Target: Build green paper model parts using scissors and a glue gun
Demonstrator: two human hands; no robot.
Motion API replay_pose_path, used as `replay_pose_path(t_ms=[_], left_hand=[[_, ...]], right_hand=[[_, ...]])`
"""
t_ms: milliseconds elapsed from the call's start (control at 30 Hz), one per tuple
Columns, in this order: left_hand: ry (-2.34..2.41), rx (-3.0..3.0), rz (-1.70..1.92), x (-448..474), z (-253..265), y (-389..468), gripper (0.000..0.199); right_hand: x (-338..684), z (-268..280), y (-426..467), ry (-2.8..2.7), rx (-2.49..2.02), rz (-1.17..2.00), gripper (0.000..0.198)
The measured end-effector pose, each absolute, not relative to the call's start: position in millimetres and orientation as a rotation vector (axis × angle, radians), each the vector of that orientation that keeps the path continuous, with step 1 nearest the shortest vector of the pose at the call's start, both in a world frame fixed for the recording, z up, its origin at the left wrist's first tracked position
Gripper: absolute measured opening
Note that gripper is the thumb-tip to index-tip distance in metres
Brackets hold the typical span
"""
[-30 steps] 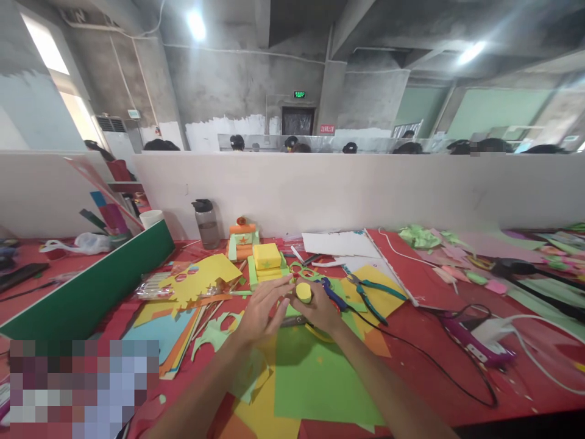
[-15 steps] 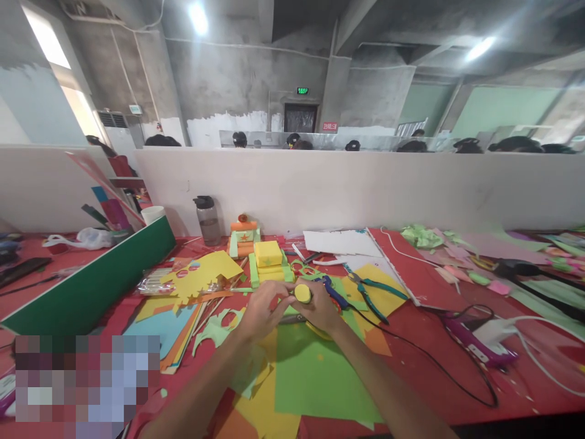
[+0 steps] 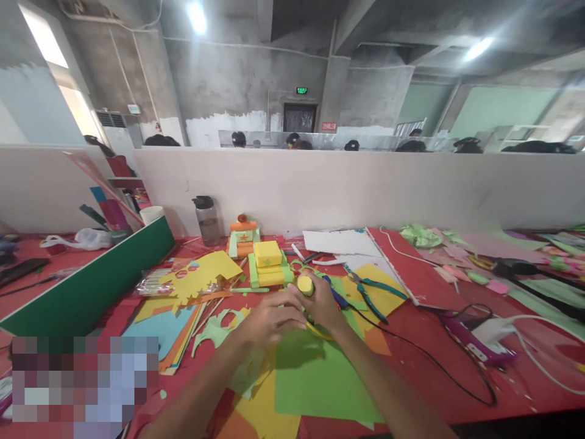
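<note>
Currently, the right hand (image 3: 325, 302) has its fingers curled snugly round a small yellow roll (image 3: 305, 285), which stands with its round end facing up, above the desk (image 3: 439, 378). The left hand (image 3: 269, 317) is just beside it, nearer the person, its fingers bent and loosely parted; their tips are hard to make out, so I cannot tell whether they pinch anything. Below both hands lies a green sheet (image 3: 324, 384). Right of the roll are a blue glue gun (image 3: 338, 297), partly hidden by the right hand, and pliers (image 3: 382, 285) with teal handles. Beyond the left hand sits a yellow model (image 3: 267, 253), with an orange model (image 3: 244, 236) behind it and a bottle (image 3: 209, 222) upright to the left.
</note>
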State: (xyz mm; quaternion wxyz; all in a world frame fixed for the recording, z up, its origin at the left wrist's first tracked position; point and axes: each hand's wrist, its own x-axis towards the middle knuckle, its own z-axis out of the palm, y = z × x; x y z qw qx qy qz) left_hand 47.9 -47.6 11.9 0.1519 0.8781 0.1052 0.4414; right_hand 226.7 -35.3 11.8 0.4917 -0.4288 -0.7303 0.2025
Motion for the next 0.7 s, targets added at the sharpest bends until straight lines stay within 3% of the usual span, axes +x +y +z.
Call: replay_pose_path(t_ms=[200, 300, 433, 700], left_hand=[[0.724, 2.374, 1.331, 41.2, 6.8, -42.0, 0.023], [0.804, 2.279, 1.383, 38.5, 6.7, -40.3, 0.014], [0.823, 2.259, 1.341, 40.1, 5.5, -40.9, 0.034], [0.89, 2.297, 1.34, 41.2, 3.8, -41.6, 0.026]], right_hand=[[228.9, 15.7, -35.8, -1.784, -1.07, 0.477, 0.029], [228.3, 16.0, -36.2, -1.847, -1.083, 0.471, 0.03], [226.8, 14.5, -36.4, -1.976, -1.057, 0.462, 0.029], [227.4, 10.7, -35.0, -2.041, -1.038, 0.396, 0.03]])
